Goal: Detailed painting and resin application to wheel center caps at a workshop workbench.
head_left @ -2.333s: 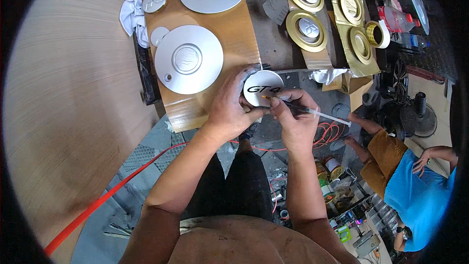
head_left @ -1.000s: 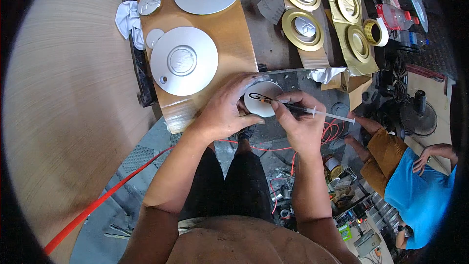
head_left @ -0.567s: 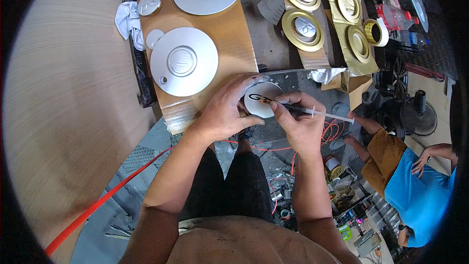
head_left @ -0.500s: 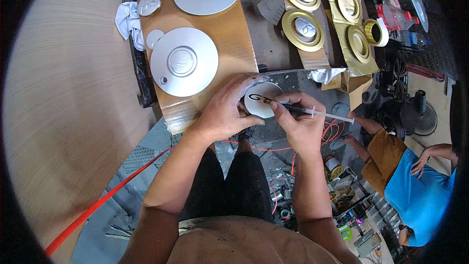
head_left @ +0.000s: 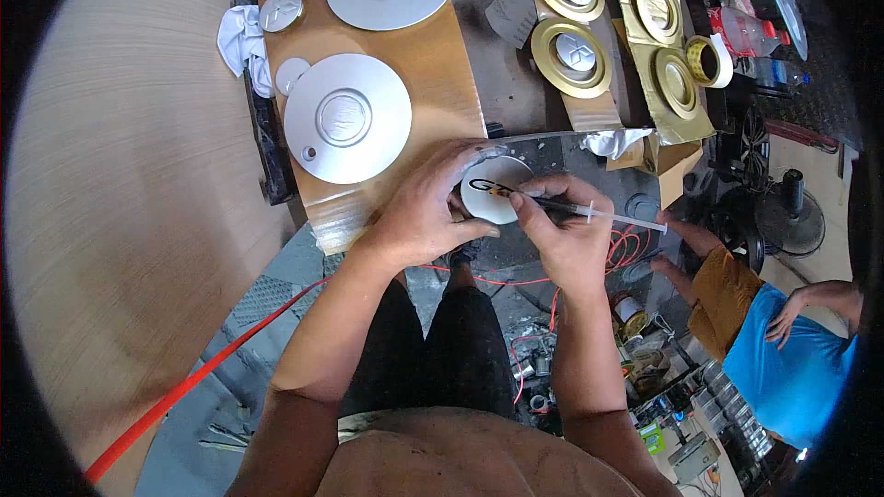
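A person's bare hands work in midair: the left hand (head_left: 428, 202) curls around the rim of a small, round, pale silver cap (head_left: 493, 210), thumb along its lower edge, while the right hand (head_left: 569, 230) pinches a slim clear syringe (head_left: 603, 214) between thumb and forefinger, its orange tip at the black lettering on the cap's face. From where I stand, I cannot tell whether the tip touches. The cap is held just in front of the near edge of a dark surface (head_left: 511, 87), close to a brown cardboard sheet (head_left: 437, 97) bearing large silver discs, the nearest disc (head_left: 382, 129) with a raised center and a small hole. A white cloth (head_left: 243, 37) hangs beside the sheet's left edge. Farther right, a gold disc (head_left: 547, 66) with a silver center lies near a roll of tape (head_left: 724, 64) and a red-labeled bottle (head_left: 741, 32). A red hose (head_left: 184, 391) sweeps in from lower left; at right, a co-worker in blue (head_left: 787, 368) rests one hand against the clothing.
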`<state>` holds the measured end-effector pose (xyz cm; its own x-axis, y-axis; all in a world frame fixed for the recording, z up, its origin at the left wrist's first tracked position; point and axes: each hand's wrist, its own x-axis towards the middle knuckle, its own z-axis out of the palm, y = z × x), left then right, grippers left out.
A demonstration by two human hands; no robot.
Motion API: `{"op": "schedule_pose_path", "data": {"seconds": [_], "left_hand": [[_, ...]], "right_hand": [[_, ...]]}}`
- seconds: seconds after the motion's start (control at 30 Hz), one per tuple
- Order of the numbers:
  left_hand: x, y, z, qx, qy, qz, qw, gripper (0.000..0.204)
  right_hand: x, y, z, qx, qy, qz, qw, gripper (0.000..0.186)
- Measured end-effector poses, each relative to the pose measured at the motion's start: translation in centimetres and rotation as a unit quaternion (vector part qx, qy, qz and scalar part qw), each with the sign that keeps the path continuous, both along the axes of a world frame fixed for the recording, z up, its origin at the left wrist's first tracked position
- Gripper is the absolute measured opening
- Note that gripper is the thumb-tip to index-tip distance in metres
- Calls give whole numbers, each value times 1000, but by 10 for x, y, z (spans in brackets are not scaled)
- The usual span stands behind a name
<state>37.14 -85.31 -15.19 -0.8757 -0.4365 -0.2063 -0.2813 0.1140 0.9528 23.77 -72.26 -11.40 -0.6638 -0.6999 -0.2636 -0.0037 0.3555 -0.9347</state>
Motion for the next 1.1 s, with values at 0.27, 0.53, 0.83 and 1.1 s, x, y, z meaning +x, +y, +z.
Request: {"op": "schedule_pose_path", "data": {"seconds": [0.27, 0.53, 0.83, 1.1], "left_hand": [[2, 3, -8, 38, 16, 11, 999, 86], [1, 2, -6, 62, 20, 14, 998, 84], [1, 1, -7, 18, 15, 1, 1000, 87], [2, 2, -8, 31, 21, 9, 999, 89]], "right_hand": [[0, 1, 0, 0, 3, 1, 1000, 11], [0, 0, 2, 11, 14, 5, 1000, 13], [-1, 2, -3, -2, 4, 3, 1000, 14], [0, 1, -4, -14, 10, -1, 1000, 14]]}}
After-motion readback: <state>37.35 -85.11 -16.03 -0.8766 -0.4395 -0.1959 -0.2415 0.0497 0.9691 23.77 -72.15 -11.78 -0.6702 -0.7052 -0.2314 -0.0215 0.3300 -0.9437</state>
